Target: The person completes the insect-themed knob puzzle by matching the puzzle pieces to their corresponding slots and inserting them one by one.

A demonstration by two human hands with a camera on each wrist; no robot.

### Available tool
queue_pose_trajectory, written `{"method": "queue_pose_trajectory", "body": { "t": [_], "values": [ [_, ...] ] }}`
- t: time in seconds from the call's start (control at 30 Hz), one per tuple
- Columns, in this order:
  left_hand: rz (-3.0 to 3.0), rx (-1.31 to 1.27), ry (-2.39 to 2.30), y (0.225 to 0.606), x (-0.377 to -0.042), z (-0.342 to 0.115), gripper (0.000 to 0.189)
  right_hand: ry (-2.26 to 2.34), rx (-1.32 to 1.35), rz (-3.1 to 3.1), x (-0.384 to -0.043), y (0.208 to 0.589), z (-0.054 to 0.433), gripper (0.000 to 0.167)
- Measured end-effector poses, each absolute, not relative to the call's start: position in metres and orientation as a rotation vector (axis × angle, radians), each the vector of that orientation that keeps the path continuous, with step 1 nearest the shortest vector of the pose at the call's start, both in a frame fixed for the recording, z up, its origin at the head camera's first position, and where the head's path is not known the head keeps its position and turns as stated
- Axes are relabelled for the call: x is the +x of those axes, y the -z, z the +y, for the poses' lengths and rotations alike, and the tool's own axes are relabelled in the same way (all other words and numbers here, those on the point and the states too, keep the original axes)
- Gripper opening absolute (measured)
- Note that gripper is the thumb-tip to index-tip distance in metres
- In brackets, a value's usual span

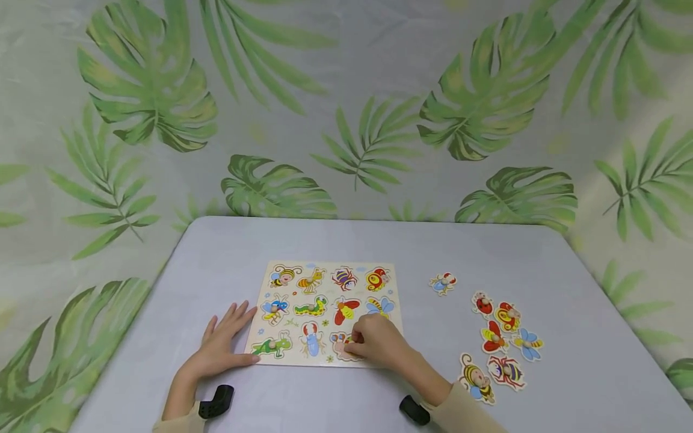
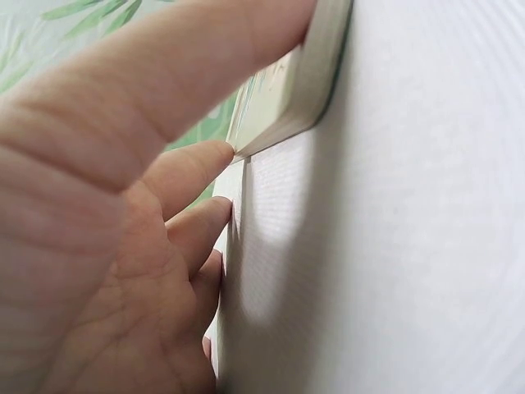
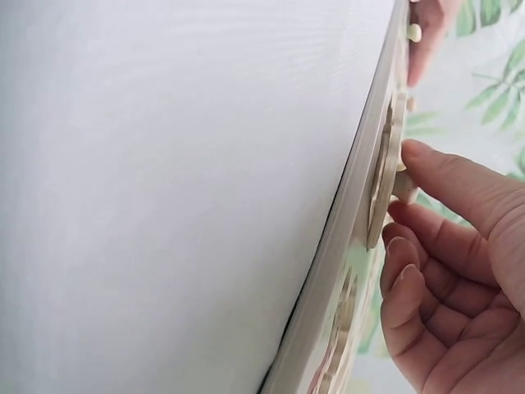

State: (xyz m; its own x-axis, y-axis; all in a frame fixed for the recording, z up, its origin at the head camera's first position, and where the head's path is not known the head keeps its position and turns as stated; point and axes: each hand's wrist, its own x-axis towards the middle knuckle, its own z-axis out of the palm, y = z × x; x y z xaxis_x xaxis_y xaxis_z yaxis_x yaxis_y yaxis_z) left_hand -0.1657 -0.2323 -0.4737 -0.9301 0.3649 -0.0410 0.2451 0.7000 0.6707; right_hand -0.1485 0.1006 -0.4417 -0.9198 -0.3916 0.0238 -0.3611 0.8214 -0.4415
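The right hand (image 1: 381, 341) pinched a knobbed puzzle piece (image 3: 382, 189) at the near edge of the puzzle board (image 1: 295, 360), and the left hand (image 1: 219, 349), fingers splayed wide, touched its left edge!

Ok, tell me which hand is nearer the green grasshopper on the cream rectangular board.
Left. The left hand touches the board beside the grasshopper; the right hand is farther, beyond the blue red-horned beetle, pinching a wooden knob.
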Motion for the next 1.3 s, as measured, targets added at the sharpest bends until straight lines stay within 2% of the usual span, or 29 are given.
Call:
{"method": "queue_pose_trajectory", "body": {
  "t": [0.43,0.87,1.3],
  "values": [
    [2.741,0.485,-1.03,0.47,-0.166,-0.233,0.096,0.686,-0.57,2.938,-0.15,0.444,0.096,0.03],
    [2.749,0.463,-1.007,0.468,-0.165,-0.233,0.097,0.859,-0.585,2.858,-0.145,0.441,0.108,0.012],
    [2.73,0.476,-1.026,0.468,-0.165,-0.233,0.096,0.926,-0.574,2.904,-0.124,0.427,0.156,0.01]
  ]
}}
